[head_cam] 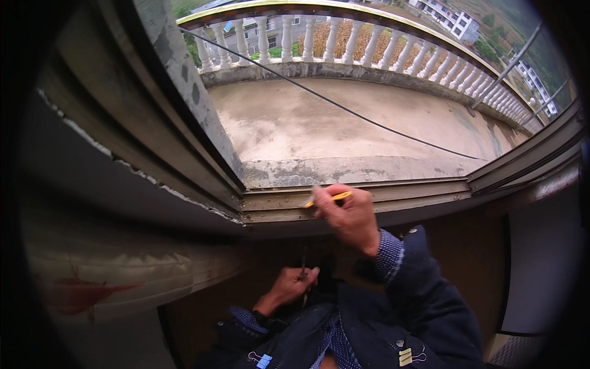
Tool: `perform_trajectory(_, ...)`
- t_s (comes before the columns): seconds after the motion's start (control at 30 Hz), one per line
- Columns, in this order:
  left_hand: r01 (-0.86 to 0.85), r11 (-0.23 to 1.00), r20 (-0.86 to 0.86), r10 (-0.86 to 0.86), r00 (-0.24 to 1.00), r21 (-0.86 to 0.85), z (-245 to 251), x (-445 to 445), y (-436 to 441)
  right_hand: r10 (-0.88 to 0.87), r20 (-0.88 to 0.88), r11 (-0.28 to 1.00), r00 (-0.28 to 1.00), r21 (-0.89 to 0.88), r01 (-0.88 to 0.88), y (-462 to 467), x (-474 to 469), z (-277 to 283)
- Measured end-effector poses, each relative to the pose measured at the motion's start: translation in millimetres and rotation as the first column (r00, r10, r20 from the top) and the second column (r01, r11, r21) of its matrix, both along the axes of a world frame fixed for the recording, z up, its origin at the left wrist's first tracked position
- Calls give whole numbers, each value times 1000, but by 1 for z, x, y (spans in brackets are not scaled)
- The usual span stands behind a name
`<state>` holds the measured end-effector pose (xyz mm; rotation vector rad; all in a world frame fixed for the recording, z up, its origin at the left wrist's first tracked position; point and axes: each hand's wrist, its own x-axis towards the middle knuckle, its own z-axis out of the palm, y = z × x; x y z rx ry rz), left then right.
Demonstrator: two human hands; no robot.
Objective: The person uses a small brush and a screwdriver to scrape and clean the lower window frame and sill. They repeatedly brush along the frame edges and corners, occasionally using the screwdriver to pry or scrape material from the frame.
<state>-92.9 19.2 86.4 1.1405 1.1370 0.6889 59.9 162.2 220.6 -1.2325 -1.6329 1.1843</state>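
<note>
My right hand (pixel 350 214) is closed around a thin yellow tool (pixel 329 199), its kind not clear, over the metal track of a window sill (pixel 415 193). The tool's tip points left, close above the track; whether it touches cannot be told. Lower down, near my body, my left hand (pixel 291 283) grips a slender dark tool (pixel 303 258) that stands up between thumb and fingers; its kind is too dim to tell. Small dark specks of dirt lie on the left part of the track.
A window frame (pixel 152 115) rises at the left, another frame side (pixel 525 154) at the right. Beyond the sill lies a concrete terrace (pixel 332 120) with a dark cable (pixel 322 98) strung across it and a white balustrade (pixel 286 39). A curtain (pixel 138 272) hangs at lower left.
</note>
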Motion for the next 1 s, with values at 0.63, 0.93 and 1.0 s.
perform_trajectory(0.63,-112,993,-33,112,993,27,3,-15,-12,221,-148,974,964,75,-212,1,-69,-5)
perform_trajectory(0.93,-115,993,15,115,993,19,-3,-19,-16,89,-74,992,993,93,-82,4,-35,-6)
perform_trajectory(1.0,-115,993,11,115,993,20,-2,-19,-16,153,-117,986,981,80,-144,3,-49,-14)
